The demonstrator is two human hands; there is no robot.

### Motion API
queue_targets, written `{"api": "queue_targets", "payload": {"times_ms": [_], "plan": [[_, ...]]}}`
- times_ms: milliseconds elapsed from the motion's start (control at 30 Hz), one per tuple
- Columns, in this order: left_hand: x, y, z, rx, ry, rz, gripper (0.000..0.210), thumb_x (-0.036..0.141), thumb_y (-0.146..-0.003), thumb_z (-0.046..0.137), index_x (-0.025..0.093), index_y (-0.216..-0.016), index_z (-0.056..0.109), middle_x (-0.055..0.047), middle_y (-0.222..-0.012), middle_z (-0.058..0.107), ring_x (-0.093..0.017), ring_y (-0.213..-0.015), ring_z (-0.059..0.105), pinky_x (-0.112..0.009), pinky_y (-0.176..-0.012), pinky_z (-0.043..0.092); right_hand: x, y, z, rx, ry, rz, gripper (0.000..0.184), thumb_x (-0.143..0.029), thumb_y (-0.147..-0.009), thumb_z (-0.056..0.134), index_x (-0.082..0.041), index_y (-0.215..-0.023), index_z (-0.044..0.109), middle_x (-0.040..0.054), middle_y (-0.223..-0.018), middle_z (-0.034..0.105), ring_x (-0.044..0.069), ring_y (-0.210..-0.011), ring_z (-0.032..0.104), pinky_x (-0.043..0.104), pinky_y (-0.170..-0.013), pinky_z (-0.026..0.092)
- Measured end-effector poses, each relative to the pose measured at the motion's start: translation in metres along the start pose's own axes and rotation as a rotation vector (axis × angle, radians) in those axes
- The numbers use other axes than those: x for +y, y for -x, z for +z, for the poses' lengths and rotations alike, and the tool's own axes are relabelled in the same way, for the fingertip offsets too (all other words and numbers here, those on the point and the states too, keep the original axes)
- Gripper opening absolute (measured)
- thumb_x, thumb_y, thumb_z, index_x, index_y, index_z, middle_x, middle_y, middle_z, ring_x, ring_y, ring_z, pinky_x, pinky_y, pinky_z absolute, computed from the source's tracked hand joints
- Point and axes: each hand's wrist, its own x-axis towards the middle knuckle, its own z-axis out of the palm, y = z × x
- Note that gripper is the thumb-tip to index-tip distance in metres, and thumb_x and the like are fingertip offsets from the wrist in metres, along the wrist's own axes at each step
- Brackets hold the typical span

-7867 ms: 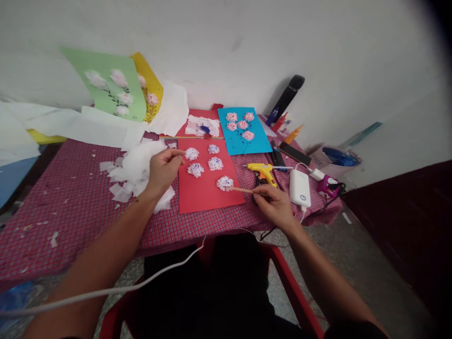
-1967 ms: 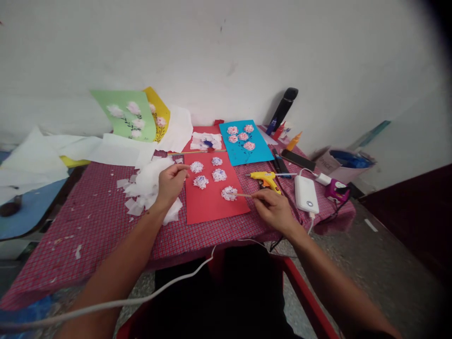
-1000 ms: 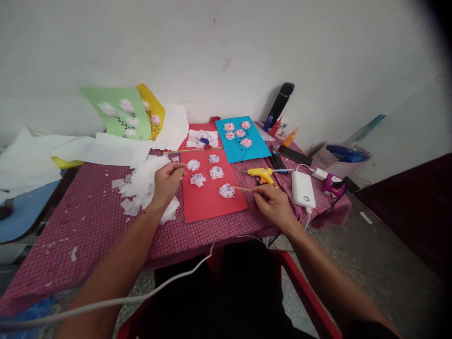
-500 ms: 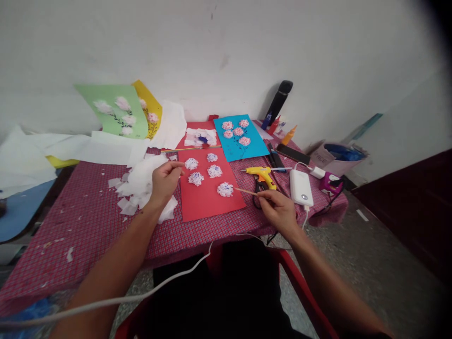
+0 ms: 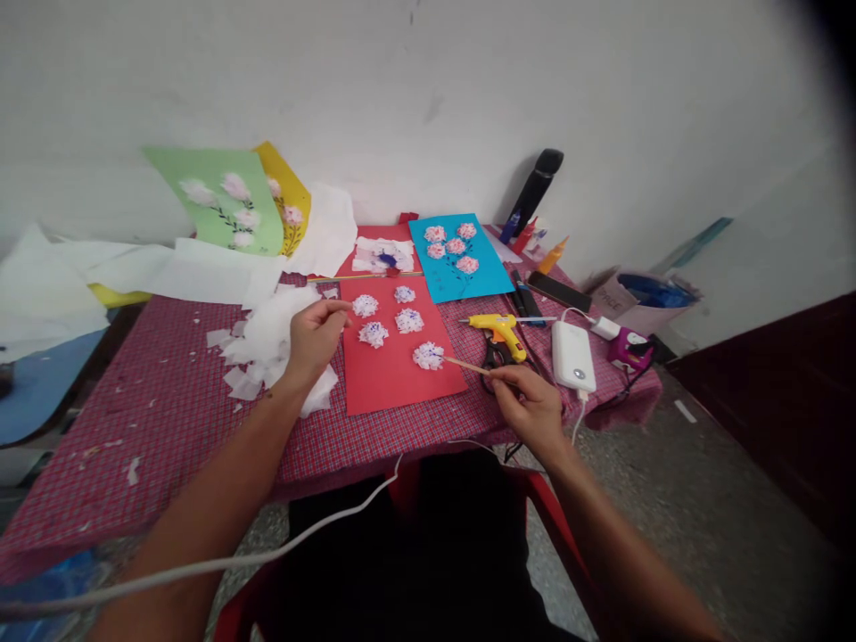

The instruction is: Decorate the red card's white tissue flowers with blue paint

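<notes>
My right hand [image 5: 531, 401] pinches a thin wooden stick [image 5: 466, 366]. Its tip touches or nearly touches the blue-dotted white paper flower [image 5: 428, 356] at the lower right of a red paper sheet [image 5: 401, 383]. Several similar flowers sit higher on the sheet. Over the sheet's left edge is my left hand [image 5: 317, 337], thumb and forefinger drawn together beside the upper left flower [image 5: 365, 306]; whether anything is between them is hidden. Behind the red sheet, white tissue [image 5: 382, 256] carries a dark blue paint blot.
Loose white paper pieces [image 5: 267, 339] lie left of the red sheet. A blue sheet with flowers [image 5: 468, 281] is behind. At right are a yellow glue gun [image 5: 498, 332], scissors [image 5: 493, 358], a white power bank [image 5: 572, 355] and paint bottles [image 5: 552, 256]. A cable [image 5: 321, 524] crosses in front.
The view has shifted slightly. Both hands keep nearly the same places over the red sheet, with the stick's tip still at the lower right flower.
</notes>
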Motion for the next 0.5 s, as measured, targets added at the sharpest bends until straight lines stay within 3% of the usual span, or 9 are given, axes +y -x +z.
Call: {"api": "queue_targets", "payload": {"times_ms": [233, 500], "plan": [[0.002, 0.001, 0.000, -0.004, 0.009, 0.006, 0.022, 0.026, -0.079, 0.065, 0.021, -0.091, 0.082, -0.002, -0.072, 0.071, -0.014, -0.066, 0.062, -0.025, -0.059, 0.048, -0.014, 0.004, 0.000, 0.053, 0.029, -0.027, 0.014, -0.019, -0.095, 0.062, -0.026, -0.099, 0.074, 0.0047, -0.090, 0.077, 0.021, -0.080, 0.073, 0.036, -0.073, 0.060], [-0.002, 0.000, 0.001, -0.004, 0.037, 0.006, 0.019, 0.026, -0.079, 0.066, 0.022, -0.089, 0.081, -0.002, -0.072, 0.072, -0.014, -0.066, 0.062, -0.026, -0.059, 0.047, -0.017, 0.002, 0.008, -0.009, 0.002, -0.113, 0.018, -0.016, -0.095, 0.061, -0.026, -0.103, 0.074, 0.0054, -0.093, 0.078, 0.021, -0.082, 0.075, 0.036, -0.076, 0.062]]}}
